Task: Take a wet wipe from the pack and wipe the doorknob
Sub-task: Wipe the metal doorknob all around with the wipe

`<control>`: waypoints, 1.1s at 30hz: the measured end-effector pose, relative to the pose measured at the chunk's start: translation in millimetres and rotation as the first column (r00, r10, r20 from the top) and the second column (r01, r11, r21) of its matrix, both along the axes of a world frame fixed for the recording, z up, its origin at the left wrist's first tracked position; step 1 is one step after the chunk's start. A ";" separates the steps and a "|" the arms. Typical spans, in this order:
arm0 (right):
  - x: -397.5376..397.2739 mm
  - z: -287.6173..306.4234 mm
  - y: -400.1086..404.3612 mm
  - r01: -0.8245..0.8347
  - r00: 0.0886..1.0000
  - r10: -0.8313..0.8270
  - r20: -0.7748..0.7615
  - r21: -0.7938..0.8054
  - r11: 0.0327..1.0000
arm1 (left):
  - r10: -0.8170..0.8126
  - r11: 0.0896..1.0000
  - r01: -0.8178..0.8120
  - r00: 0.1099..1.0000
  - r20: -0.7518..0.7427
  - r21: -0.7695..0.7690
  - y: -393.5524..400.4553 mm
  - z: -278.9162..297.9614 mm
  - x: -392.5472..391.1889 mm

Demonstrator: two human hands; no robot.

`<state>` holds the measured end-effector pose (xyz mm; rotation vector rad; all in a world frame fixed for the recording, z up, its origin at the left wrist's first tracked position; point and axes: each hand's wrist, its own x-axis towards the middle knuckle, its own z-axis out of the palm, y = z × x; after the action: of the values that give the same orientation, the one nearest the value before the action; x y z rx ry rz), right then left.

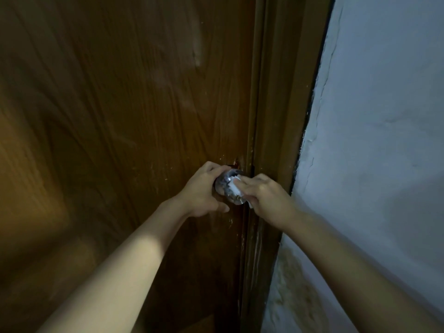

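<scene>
At frame centre, the doorknob (pixel 227 186) is gripped by the left hand (pixel 204 191) (fingers curled); a wet wipe (pixel 236 186) is pressed on by the right hand (pixel 266 198), fingers together.

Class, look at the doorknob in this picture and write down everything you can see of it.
The doorknob is a round, shiny knob that looks like silvery metal, catching pale reflections. It sits on the brown wooden door, close to the door's right edge beside the frame. The left hand grips it from the left side, fingers curled over its top. The right hand presses a white wet wipe against its right face. Much of the knob is hidden by both hands.
</scene>
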<state>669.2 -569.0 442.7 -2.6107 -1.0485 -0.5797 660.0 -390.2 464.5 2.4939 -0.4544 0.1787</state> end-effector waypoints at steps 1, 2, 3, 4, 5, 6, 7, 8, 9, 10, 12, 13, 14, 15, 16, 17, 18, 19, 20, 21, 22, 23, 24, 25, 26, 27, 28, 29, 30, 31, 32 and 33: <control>0.3 -1.5 1.7 0.023 1.000 -0.023 -0.019 0.004 1.000 | 0.001 1.000 -0.001 1.000 0.001 -0.002 -0.2 -0.4 0.1; 0.8 -3.6 2.4 0.064 0.996 -0.063 -0.057 0.031 0.997 | 0.001 1.000 -0.001 1.000 0.004 -0.003 -0.4 -0.6 0.2; 0.9 -5.6 2.4 0.115 0.989 -0.108 -0.105 0.066 0.991 | 0.000 1.000 0.000 1.000 0.009 -0.002 -0.4 -0.8 0.2; 0.0 -8.0 1.6 0.159 0.979 -0.145 -0.141 0.090 0.983 | 0.000 1.000 0.000 1.000 0.013 -0.001 -0.4 -1.0 0.2; -1.4 -10.1 0.9 0.184 0.974 -0.168 -0.151 0.096 0.978 | 0.000 1.000 0.000 1.000 0.016 -0.001 -0.5 -1.2 0.4; -3.1 -12.7 0.4 0.197 0.974 -0.184 -0.135 0.088 0.977 | 0.000 1.000 0.000 1.000 0.016 -0.002 -0.2 -1.4 0.2; -5.7 -15.9 0.2 0.208 0.974 -0.199 -0.105 0.079 0.975 | 0.000 1.000 0.000 1.000 0.014 -0.004 -0.1 -1.6 0.1; -8.8 -19.0 0.8 0.219 0.975 -0.214 -0.065 0.080 0.972 | 0.000 1.000 0.001 1.000 0.013 -0.005 -0.1 -2.0 0.1; -11.8 -21.8 1.8 0.224 0.975 -0.222 -0.026 0.085 0.971 | -0.001 1.000 0.001 1.000 0.014 -0.006 -0.2 -2.3 0.1; -14.1 -23.4 2.7 0.218 0.976 -0.219 0.001 0.099 0.971 | -0.001 1.000 0.001 1.000 0.016 -0.006 -0.5 -2.3 0.0; -13.9 -22.4 4.5 0.149 0.987 -0.156 0.038 0.141 0.979 | -0.001 1.000 0.001 1.000 0.018 -0.006 -0.8 -1.7 0.4; -12.2 -20.3 5.4 0.102 0.993 -0.109 0.045 0.129 0.986 | -0.004 1.000 0.004 1.000 0.017 -0.003 -0.8 -1.7 0.6; -10.5 -17.7 6.4 0.065 0.997 -0.069 0.040 0.098 0.993 | -0.005 1.000 0.005 1.000 0.016 0.001 -0.9 -1.8 0.5; -9.1 -15.8 8.2 0.050 0.998 -0.051 0.021 0.072 0.996 | -0.004 1.000 0.004 1.000 0.016 0.003 -1.0 -2.2 0.4; -7.2 -15.0 10.2 0.060 0.998 -0.060 -0.013 0.068 0.996 | -0.003 1.000 0.002 1.000 0.017 0.004 -0.9 -2.4 0.5; -6.0 -15.4 12.6 0.098 0.994 -0.094 -0.058 0.083 0.992 | 0.000 1.000 0.000 1.000 0.018 0.002 -0.9 -2.6 0.6; -4.9 -16.9 14.4 0.151 0.984 -0.139 -0.110 0.108 0.983 | 0.001 1.000 -0.001 1.000 0.019 -0.001 -0.9 -2.6 0.4; -4.5 -17.8 15.0 0.212 0.968 -0.189 -0.166 0.128 0.969 | 0.002 1.000 -0.002 1.000 0.018 -0.007 -1.1 -2.4 0.0; -4.7 -18.1 15.0 0.260 0.947 -0.221 -0.233 0.152 0.954 | 0.002 1.000 -0.002 1.000 0.013 -0.012 -1.1 -2.1 -0.1; -6.0 -19.0 13.5 0.281 0.927 -0.209 -0.310 0.206 0.937 | 0.001 1.000 -0.001 1.000 0.009 -0.017 -1.6 -1.7 -0.8; -7.3 -21.8 11.6 0.285 0.911 -0.168 -0.376 0.279 0.917 | 0.002 1.000 -0.002 1.000 0.006 -0.021 -1.5 -1.9 -1.3; -9.8 -24.7 8.8 0.287 0.904 -0.131 -0.407 0.351 0.891 | 0.002 1.000 -0.002 1.000 0.006 -0.025 -1.5 -2.2 -1.9; -13.1 -25.6 6.5 0.291 0.914 -0.126 -0.387 0.408 0.865 | 0.001 1.000 -0.001 1.000 0.008 -0.029 -1.6 -2.4 -2.6; -15.9 -25.7 4.9 0.293 0.934 -0.155 -0.322 0.441 0.848 | 0.000 0.999 0.000 1.000 0.009 -0.035 -1.4 -2.7 -3.0; -17.2 -25.5 4.3 0.289 0.949 -0.190 -0.250 0.459 0.840 | -0.002 0.999 0.002 1.000 0.007 -0.040 -1.3 -2.7 -3.0; -18.1 -25.2 4.5 0.268 0.961 -0.198 -0.195 0.471 0.840 | -0.005 0.999 0.005 1.000 0.004 -0.046 -1.5 -3.2 -3.1; -17.2 -24.2 6.9 0.228 0.972 -0.170 -0.164 0.466 0.855 | -0.006 0.999 0.006 1.000 0.004 -0.050 -1.3 -3.3 -2.9; -15.1 -23.5 10.3 0.175 0.981 -0.116 -0.158 0.442 0.880 | -0.007 0.999 0.007 1.000 0.007 -0.051 -1.5 -3.5 -2.6; -13.4 -23.3 13.7 0.133 0.983 -0.067 -0.169 0.416 0.900 | -0.007 0.999 0.008 1.000 0.009 -0.051 -1.6 -3.9 -2.3; -12.1 -24.1 16.3 0.109 0.983 -0.037 -0.179 0.408 0.906 | -0.006 0.999 0.007 1.000 0.012 -0.051 -1.7 -4.1 -2.0; -12.4 -25.7 18.0 0.095 0.984 -0.022 -0.177 0.416 0.905 | -0.005 0.999 0.006 1.000 0.015 -0.051 -1.6 -4.4 -1.9; -13.9 -27.9 17.9 0.079 0.988 -0.012 -0.156 0.431 0.899 | -0.006 0.999 0.007 1.000 0.017 -0.050 -1.3 -4.5 -1.8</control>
<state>655.3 -551.1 414.8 -2.2453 -0.7131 -0.5454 658.2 -391.5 460.0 2.4436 -0.4599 0.2056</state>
